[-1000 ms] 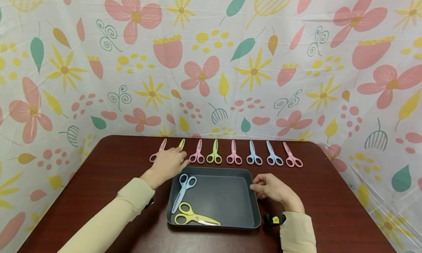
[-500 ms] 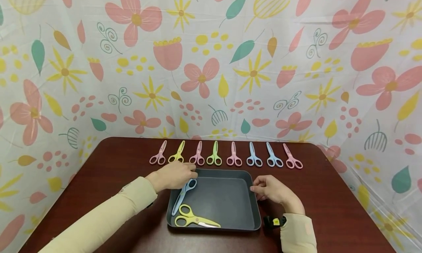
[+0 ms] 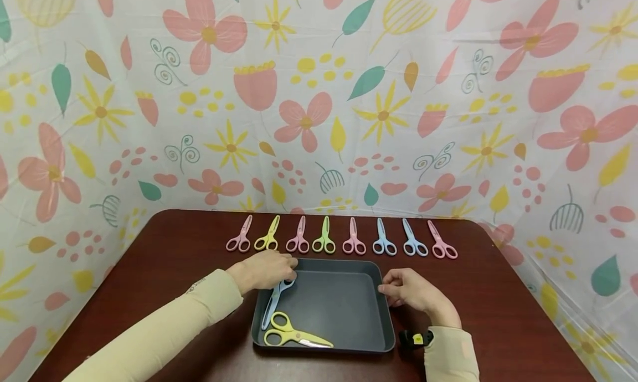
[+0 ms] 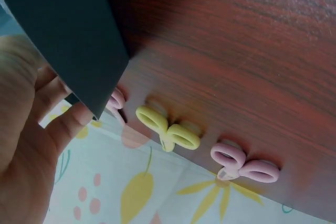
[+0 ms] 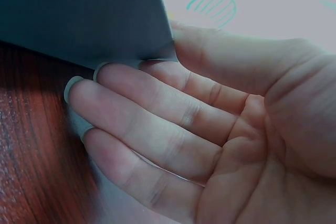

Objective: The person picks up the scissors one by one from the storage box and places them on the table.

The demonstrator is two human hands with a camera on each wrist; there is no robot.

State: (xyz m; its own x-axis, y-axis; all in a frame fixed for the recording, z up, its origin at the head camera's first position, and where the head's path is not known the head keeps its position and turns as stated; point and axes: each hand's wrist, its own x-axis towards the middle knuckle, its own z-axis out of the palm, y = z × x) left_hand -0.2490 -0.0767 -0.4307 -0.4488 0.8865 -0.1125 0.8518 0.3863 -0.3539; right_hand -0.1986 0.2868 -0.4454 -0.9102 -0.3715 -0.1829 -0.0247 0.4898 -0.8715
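Observation:
A dark grey baking tray (image 3: 334, 304) sits on the table. Inside it, blue scissors (image 3: 271, 307) lie along the left wall and yellow scissors (image 3: 294, 334) along the front. My left hand (image 3: 264, 269) is at the back left corner, gripping the rim with its fingers bent around the edge; it covers part of the blue handles. The left wrist view shows fingertips at the tray's wall (image 4: 68, 35). My right hand (image 3: 411, 288) holds the right wall, thumb at the rim; in the right wrist view the other fingers (image 5: 142, 119) lie against the outside and under it.
Behind the tray, several scissors stand in a row along the far edge: pink (image 3: 239, 242), yellow (image 3: 267, 241), green (image 3: 324, 242) and blue (image 3: 384, 243) ones among them. A flowered curtain (image 3: 319, 94) hangs behind the brown table (image 3: 184, 260).
My left hand has come down from above the scissors row to the tray's back left corner and taken hold there. The right hand stays at the right wall. The view has tilted slightly upward.

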